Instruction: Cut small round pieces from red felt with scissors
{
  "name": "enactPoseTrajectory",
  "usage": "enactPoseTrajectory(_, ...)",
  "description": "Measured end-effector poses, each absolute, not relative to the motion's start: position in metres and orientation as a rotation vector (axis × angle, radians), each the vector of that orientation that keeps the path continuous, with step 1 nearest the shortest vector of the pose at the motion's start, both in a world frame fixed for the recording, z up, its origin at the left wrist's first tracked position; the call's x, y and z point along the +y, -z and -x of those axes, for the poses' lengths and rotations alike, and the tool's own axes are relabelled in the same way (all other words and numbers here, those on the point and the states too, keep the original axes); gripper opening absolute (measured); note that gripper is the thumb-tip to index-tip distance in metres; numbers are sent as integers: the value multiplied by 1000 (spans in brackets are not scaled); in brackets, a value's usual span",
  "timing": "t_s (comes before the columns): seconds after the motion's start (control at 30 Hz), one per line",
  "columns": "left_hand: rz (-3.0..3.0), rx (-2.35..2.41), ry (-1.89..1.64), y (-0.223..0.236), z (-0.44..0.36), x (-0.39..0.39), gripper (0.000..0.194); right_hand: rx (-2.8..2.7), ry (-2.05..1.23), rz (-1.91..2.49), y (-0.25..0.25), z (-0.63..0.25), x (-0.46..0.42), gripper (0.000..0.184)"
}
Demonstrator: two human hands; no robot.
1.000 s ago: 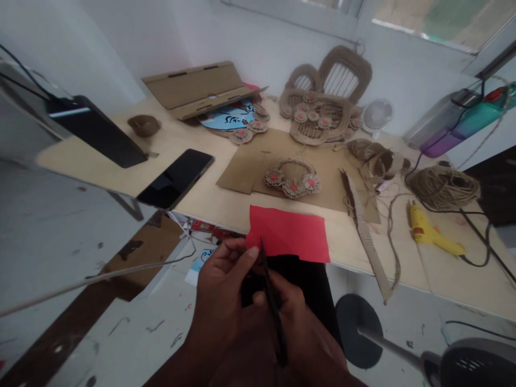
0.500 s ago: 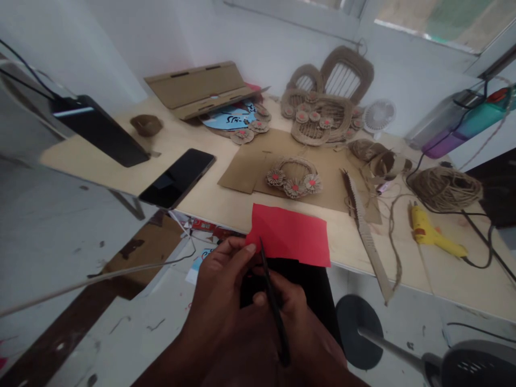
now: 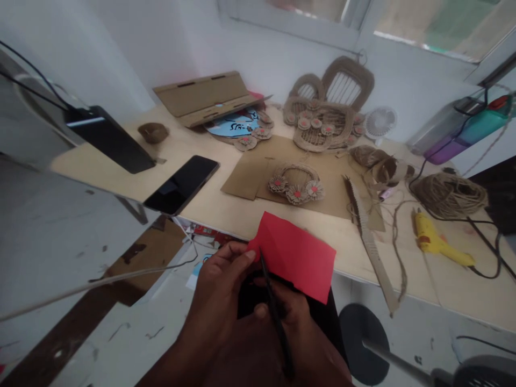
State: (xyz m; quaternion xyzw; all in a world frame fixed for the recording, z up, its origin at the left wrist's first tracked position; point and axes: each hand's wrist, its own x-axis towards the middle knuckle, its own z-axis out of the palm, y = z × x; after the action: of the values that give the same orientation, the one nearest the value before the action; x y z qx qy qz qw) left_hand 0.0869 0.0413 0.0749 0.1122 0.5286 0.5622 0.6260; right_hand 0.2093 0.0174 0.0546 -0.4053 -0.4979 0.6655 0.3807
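Note:
A sheet of red paper (image 3: 296, 252) is pinched at its left corner by the thumb and fingers of my left hand (image 3: 226, 274). My right hand (image 3: 292, 309) is wrapped round a pair of black scissors (image 3: 277, 322), whose blades point up and meet the paper just beside my left fingertips. Part of the right fingers is hidden behind the scissors. Past the paper, on the table, lies a small twine ring (image 3: 300, 171) with three paper flowers that have red centres.
Brown cardboard (image 3: 242, 172) lies under the ring. Around it are a phone (image 3: 182, 185), a black power bank (image 3: 110, 141), a strip of corrugated cardboard (image 3: 368, 242), a yellow glue gun (image 3: 441, 242), a twine ball (image 3: 449, 193) and twine-wrapped frames (image 3: 322, 129). A cable (image 3: 133, 273) hangs at left.
The red paper has turned clockwise, its right end dipping lower. Both hands keep their hold near the same spot, and the whole view has shifted slightly.

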Motion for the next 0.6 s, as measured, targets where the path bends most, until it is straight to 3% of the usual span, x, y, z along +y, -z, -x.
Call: enactPoseTrajectory(0.6,-284,1226,-1286,-73,-83,47,18,-1302,-1415,1116,-22,-198,8,41)
